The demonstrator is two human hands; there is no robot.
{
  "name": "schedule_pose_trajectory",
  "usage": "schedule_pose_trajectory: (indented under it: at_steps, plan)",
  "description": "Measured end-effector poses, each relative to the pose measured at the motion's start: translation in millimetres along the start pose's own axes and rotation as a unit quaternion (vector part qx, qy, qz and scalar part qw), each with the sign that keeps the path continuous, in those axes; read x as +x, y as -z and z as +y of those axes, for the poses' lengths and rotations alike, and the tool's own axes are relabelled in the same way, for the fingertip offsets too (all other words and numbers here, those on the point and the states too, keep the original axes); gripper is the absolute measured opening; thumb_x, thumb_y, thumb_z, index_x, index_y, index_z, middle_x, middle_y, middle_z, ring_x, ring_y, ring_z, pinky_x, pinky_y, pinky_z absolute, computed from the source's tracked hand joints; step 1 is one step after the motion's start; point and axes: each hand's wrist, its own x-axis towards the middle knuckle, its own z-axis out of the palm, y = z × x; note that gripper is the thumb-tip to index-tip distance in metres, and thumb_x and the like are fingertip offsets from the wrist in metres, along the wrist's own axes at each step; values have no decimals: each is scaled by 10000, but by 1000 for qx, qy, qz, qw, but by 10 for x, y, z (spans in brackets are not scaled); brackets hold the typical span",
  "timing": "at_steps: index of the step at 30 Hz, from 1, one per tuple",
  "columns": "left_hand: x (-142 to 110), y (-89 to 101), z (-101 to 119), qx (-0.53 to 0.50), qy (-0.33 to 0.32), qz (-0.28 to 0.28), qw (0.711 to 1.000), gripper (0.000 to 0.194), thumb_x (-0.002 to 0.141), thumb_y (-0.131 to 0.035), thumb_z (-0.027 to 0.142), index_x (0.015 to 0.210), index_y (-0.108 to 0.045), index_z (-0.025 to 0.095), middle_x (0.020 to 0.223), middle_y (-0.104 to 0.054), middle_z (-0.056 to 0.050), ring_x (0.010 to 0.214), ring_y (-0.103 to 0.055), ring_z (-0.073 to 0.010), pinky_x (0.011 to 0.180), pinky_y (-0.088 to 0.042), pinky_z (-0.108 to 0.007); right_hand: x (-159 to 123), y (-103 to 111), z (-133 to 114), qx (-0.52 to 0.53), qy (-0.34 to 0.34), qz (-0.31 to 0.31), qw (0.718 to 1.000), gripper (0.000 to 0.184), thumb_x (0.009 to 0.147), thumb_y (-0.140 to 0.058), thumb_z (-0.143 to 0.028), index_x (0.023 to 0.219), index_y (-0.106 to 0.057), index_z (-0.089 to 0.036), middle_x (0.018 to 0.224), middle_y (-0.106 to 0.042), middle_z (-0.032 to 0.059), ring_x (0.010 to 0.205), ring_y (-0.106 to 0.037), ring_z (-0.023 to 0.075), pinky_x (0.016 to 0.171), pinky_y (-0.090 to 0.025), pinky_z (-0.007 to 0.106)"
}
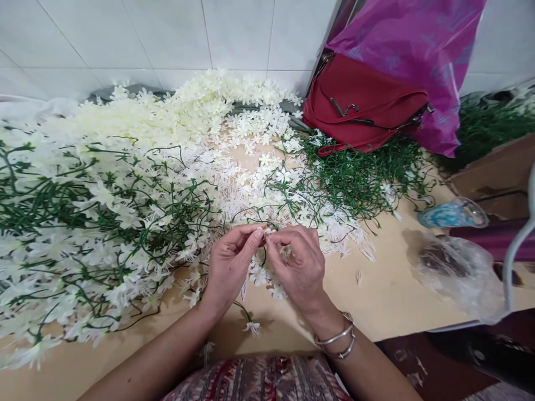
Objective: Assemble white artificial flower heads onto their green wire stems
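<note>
My left hand (229, 266) and my right hand (300, 263) meet fingertip to fingertip over the table, both closed in a pinch. A small white artificial flower piece (270, 230) shows between the fingertips; its details are mostly hidden by my fingers. Green stem shows just by the fingers, and white blossoms hang beneath my hands. One white flower on a green stem (252, 327) dangles below my left wrist. To the left lies a big heap of white artificial flower sprays (125, 223) on green stems. Loose white petals and thin stamens (238, 181) are spread beyond my hands.
Pale yellow-white blossoms (188, 106) are piled against the tiled wall. Bare green stems (355, 178) lie at right, below a red handbag (359, 103) and purple plastic bag (409, 39). A blue-patterned cup (451, 214), clear plastic bag (460, 273) and cardboard box (497, 175) are further right.
</note>
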Motion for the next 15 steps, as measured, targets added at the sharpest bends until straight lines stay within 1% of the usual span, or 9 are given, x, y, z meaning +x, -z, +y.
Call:
schedule_pose_trajectory:
  at_steps: [2, 5, 7, 9, 11, 13, 15]
  plan:
    - [-17, -5, -17, 13, -8, -1, 1000, 182, 927, -781, 366, 996, -827, 204, 942, -818, -44, 874, -741, -174, 800, -613, -271, -4, -3, -18, -8, -1, 3, 1000, 193, 936, -675, -91, 872, -622, -265, 784, -742, -18, 756, -691, 194, 757, -435, 384]
    - [-34, 8, -57, 36, -18, -21, 999, 173, 961, -744, 352, 1019, -820, 207, 959, -815, -45, 884, -736, -178, 803, -598, -271, -14, -7, -31, -14, -14, 12, 1000, 191, 940, -683, -101, 868, -613, -264, 781, -735, -21, 753, -681, 192, 760, -430, 385]
    - [-37, 27, -79, 55, -26, -32, 998, 170, 982, -722, 341, 1047, -814, 214, 986, -816, -49, 901, -738, -182, 815, -589, -275, -20, -7, -30, -1, -26, 3, 1000, 186, 944, -677, -98, 876, -619, -261, 794, -722, -17, 771, -673, 193, 774, -445, 386]
    - [-35, 48, -84, 76, -39, -41, 995, 166, 998, -705, 329, 1068, -809, 219, 1016, -816, -55, 923, -740, -189, 834, -582, -283, -21, -1, -18, 34, -59, -7, 998, 172, 944, -675, -103, 875, -636, -256, 858, -701, 5, 849, -671, 202, 813, -481, 388]
    - [-31, 67, -70, 95, -61, -53, 992, 158, 1010, -690, 315, 1076, -805, 228, 1045, -815, -63, 943, -741, -196, 856, -581, -298, -16, 12, 11, 87, -115, 0, 990, 139, 924, -695, -117, 905, -658, -250, 990, -675, 41, 970, -661, 218, 846, -519, 386]
    - [-32, 78, -49, 115, -89, -70, 987, 153, 1021, -675, 302, 1085, -797, 237, 1080, -811, -70, 973, -744, -207, 890, -582, -319, -7, 34, 57, 149, -170, 2, 974, 182, 893, -712, -113, 1008, -678, -250, 1109, -653, 64, 1022, -652, 221, 838, -547, 374]
    - [-41, 81, -33, 129, -103, -87, 982, 142, 1030, -659, 297, 1096, -771, 239, 1091, -808, -76, 990, -749, -215, 902, -587, -335, 3, 60, 110, 194, -194, -19, 961, 218, 882, -722, -112, 1044, -697, -256, 1158, -659, 68, 1046, -657, 218, 854, -561, 372]
